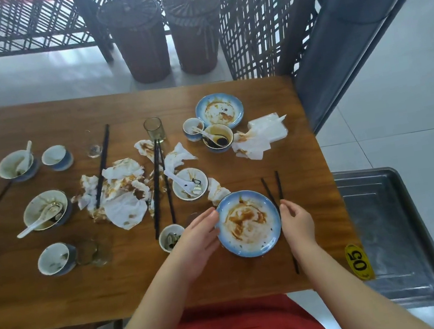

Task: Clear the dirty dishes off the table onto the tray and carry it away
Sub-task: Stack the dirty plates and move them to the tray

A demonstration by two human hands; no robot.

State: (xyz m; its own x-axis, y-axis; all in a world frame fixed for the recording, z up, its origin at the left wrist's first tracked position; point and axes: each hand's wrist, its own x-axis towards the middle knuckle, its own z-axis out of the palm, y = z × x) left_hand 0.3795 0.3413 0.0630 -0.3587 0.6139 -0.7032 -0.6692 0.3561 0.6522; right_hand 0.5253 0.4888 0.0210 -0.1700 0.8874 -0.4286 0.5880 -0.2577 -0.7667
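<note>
A blue-rimmed plate [248, 223] smeared with brown sauce lies on the wooden table [60, 299] near its front right corner. My left hand [198, 238] touches the plate's left rim with fairly straight fingers. My right hand [297, 221] rests against the right rim, fingers relaxed, lying over a black chopstick [294, 262]. Neither hand has lifted the plate. A grey metal tray [392, 224] sits lower, just beyond the table's right edge. A second dirty blue plate [219, 110] lies at the back right.
Several dirty bowls with white spoons, such as one [190, 183] and another [45, 210], stand across the table. Stained napkins [122, 191], black chopsticks [102, 166], a glass [154, 129] and a tissue pack [268, 128] lie between them. Two wicker stools [140, 36] stand behind.
</note>
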